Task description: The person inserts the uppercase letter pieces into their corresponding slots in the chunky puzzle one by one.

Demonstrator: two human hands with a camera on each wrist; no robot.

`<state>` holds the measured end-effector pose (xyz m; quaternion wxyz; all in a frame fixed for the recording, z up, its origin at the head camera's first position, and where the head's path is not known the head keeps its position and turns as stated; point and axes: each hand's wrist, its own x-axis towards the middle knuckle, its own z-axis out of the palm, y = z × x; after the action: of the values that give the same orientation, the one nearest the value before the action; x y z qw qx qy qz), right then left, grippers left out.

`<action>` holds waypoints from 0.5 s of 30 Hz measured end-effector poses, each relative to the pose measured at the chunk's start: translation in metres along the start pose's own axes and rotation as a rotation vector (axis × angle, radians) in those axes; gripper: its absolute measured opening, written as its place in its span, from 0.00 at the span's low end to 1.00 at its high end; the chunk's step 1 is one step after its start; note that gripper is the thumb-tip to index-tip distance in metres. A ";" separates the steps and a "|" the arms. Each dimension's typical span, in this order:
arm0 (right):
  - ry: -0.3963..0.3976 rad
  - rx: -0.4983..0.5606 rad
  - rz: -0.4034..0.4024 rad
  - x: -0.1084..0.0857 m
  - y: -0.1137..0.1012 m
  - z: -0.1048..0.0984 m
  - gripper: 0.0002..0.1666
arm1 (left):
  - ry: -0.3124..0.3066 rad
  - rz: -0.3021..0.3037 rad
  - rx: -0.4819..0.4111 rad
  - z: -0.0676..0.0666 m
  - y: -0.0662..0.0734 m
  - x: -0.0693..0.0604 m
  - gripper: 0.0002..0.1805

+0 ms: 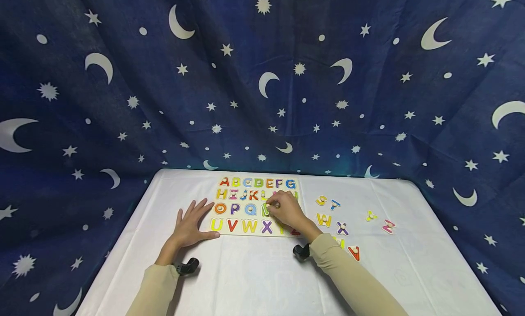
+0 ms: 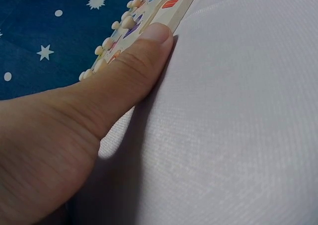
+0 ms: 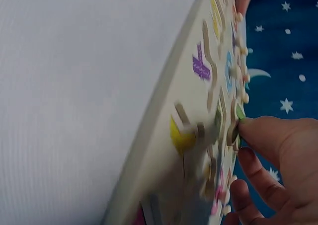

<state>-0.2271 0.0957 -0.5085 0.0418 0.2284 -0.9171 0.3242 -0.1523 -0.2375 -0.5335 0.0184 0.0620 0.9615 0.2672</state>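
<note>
A wooden alphabet puzzle board (image 1: 239, 226) lies on the white-covered table, with knobbed letters filling its upper rows. My left hand (image 1: 193, 225) is spread at the board's left side. Its thumb (image 2: 144, 51) touches the front edge near the corner, and its fingertips reach the left edge. Over the third row, just right of the blue Q (image 1: 250, 209), my right hand (image 1: 287, 210) pinches a green letter piece (image 3: 240, 112) between thumb and fingers. That piece sits slightly tilted at its recess; the fingers partly hide its shape. The bottom row shows printed letters without knobs, such as the purple X (image 3: 201, 66).
Right of the board lie loose knobbed letters: an S (image 1: 321, 200), T (image 1: 335, 205), W (image 1: 323, 220), X (image 1: 342, 228), Y (image 1: 371, 216), Z (image 1: 389, 226), red V (image 1: 354, 252) and a yellow letter (image 1: 338, 242) partly behind the right sleeve. A starry blue curtain (image 1: 246, 102) hangs behind.
</note>
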 end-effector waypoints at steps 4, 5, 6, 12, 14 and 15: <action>-0.012 -0.011 0.017 -0.002 -0.004 0.009 0.03 | -0.006 -0.001 -0.003 0.001 -0.001 0.000 0.59; -0.014 -0.010 0.022 -0.002 -0.005 0.010 0.03 | -0.006 0.000 -0.004 0.000 -0.001 0.000 0.59; -0.019 -0.008 0.031 -0.003 -0.005 0.011 0.03 | -0.005 0.002 -0.006 0.000 -0.001 0.000 0.59; -0.006 -0.077 0.069 -0.001 -0.009 0.013 0.03 | 0.000 0.017 -0.012 -0.001 -0.001 0.001 0.59; 0.003 -0.113 0.083 0.000 -0.010 0.014 0.02 | 0.001 0.016 -0.012 0.000 -0.002 0.001 0.59; 0.006 -0.129 0.093 0.000 -0.011 0.014 0.02 | 0.001 0.015 -0.011 0.000 -0.002 0.001 0.59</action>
<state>-0.2214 0.0800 -0.5132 0.0443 0.1815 -0.9455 0.2665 -0.1532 -0.2388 -0.5342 0.0164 0.0691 0.9595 0.2726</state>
